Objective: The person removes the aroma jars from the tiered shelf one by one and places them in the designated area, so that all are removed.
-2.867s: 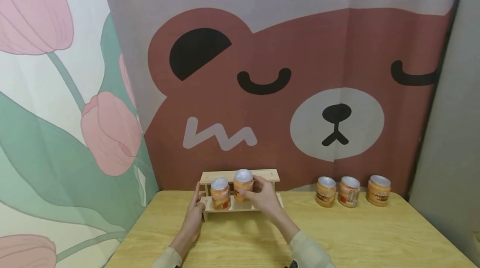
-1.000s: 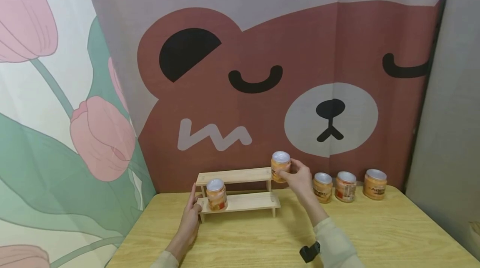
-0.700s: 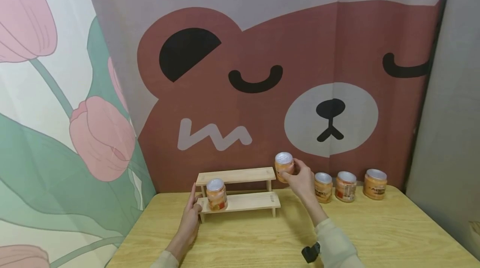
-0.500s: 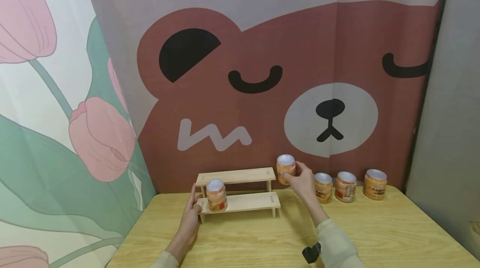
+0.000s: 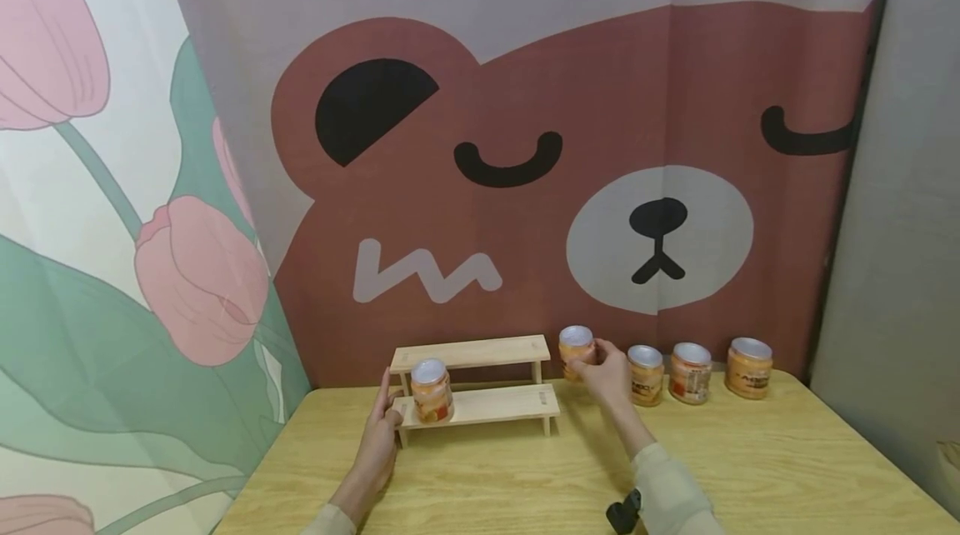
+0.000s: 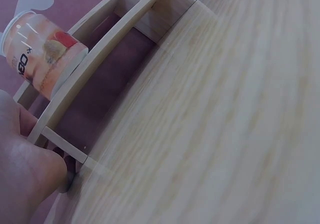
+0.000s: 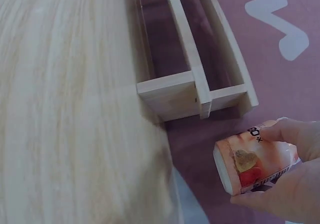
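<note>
My right hand (image 5: pixel 609 378) grips an orange-labelled jar (image 5: pixel 577 343) with a silvery lid, to the right of a two-tier wooden rack (image 5: pixel 498 406). In the right wrist view, thumb and fingers hold this jar (image 7: pixel 250 159) from opposite sides, apart from the rack's end. Whether its base touches the table cannot be told. A similar jar (image 5: pixel 432 393) stands upright on the lower tier, at its left end. My left hand (image 5: pixel 377 443) holds the rack's left end, the index finger pointing up beside it; in the left wrist view some fingers are hidden behind the rack.
Three more orange jars stand in a row at the back right of the wooden table (image 5: pixel 480 485): the left one (image 5: pixel 645 377), the middle one (image 5: pixel 691 375) and the right one (image 5: pixel 748 370). A curtain with a bear print (image 5: pixel 420 210) hangs behind.
My right hand has lifted the jar off the lower tier and carried it right, past the rack's end. Over the last half second it has come down. The left hand stays at the rack.
</note>
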A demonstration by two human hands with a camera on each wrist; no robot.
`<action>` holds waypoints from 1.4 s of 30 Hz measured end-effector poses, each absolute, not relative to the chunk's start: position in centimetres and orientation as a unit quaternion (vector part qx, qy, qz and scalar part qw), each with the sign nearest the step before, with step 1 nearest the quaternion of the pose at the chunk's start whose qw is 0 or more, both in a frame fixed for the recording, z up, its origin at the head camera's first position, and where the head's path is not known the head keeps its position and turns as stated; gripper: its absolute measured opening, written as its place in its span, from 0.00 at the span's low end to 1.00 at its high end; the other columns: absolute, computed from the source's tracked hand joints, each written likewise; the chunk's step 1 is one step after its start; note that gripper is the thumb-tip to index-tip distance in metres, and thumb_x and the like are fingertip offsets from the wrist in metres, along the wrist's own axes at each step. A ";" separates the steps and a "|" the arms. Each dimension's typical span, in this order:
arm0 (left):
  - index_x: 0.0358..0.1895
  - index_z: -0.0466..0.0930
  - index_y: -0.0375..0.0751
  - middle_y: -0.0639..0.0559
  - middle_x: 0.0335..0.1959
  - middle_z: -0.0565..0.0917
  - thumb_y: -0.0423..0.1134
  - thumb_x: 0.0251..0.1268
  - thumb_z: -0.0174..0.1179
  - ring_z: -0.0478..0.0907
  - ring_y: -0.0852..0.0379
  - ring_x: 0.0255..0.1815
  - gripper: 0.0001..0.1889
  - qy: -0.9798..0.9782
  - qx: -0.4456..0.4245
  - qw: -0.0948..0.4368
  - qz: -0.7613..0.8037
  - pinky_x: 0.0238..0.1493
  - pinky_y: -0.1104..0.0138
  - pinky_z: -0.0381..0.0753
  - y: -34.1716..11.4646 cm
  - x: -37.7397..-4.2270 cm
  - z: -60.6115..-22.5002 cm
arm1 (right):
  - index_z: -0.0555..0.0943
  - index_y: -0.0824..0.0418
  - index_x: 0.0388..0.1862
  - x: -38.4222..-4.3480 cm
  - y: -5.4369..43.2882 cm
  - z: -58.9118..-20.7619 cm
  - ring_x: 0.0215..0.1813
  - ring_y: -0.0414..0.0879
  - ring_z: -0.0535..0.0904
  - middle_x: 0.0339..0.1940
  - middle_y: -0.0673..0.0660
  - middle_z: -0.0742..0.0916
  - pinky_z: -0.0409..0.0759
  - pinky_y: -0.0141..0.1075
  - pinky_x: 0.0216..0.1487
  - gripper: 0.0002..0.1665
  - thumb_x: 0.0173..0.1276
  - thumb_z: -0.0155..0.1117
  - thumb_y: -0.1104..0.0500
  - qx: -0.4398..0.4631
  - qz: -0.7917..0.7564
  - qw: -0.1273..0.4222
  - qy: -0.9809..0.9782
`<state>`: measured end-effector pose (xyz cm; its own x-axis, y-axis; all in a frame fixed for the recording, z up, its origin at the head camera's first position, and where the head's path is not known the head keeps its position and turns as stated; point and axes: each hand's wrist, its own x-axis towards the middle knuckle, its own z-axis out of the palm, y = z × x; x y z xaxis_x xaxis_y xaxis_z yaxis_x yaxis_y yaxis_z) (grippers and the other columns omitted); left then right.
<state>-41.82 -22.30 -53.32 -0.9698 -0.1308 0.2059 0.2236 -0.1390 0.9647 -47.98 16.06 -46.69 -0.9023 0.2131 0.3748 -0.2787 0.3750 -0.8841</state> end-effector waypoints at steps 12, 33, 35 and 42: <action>0.84 0.40 0.67 0.32 0.77 0.48 0.22 0.67 0.37 0.49 0.38 0.71 0.47 -0.646 -0.048 0.119 -0.753 0.59 0.51 0.59 -22.4 -42.1 -53.4 | 0.70 0.81 0.67 -48.7 17.5 -49.1 0.58 0.70 0.76 0.58 0.79 0.79 0.74 0.58 0.58 0.41 0.58 0.76 0.64 0.000 0.538 0.226 -0.812; 0.84 0.37 0.68 0.31 0.77 0.48 0.22 0.67 0.37 0.49 0.37 0.70 0.47 -0.650 -0.044 0.118 -0.750 0.59 0.49 0.59 -22.5 -41.8 -53.4 | 0.71 0.83 0.63 -48.8 17.8 -50.0 0.59 0.73 0.75 0.56 0.80 0.80 0.73 0.59 0.58 0.39 0.60 0.75 0.61 0.017 0.508 0.214 -0.834; 0.84 0.38 0.68 0.31 0.77 0.48 0.22 0.67 0.37 0.50 0.37 0.69 0.47 -0.650 -0.042 0.118 -0.750 0.56 0.53 0.63 -22.5 -41.8 -53.4 | 0.71 0.84 0.63 -48.8 17.8 -50.2 0.59 0.73 0.75 0.55 0.81 0.80 0.73 0.59 0.58 0.39 0.60 0.75 0.61 0.019 0.509 0.213 -0.834; 0.83 0.38 0.69 0.33 0.77 0.49 0.22 0.67 0.38 0.50 0.37 0.68 0.47 -0.653 -0.037 0.120 -0.747 0.52 0.54 0.62 -22.5 -42.0 -53.6 | 0.72 0.85 0.60 -48.9 18.0 -50.7 0.57 0.72 0.76 0.54 0.81 0.80 0.73 0.60 0.57 0.36 0.61 0.73 0.63 0.032 0.508 0.218 -0.833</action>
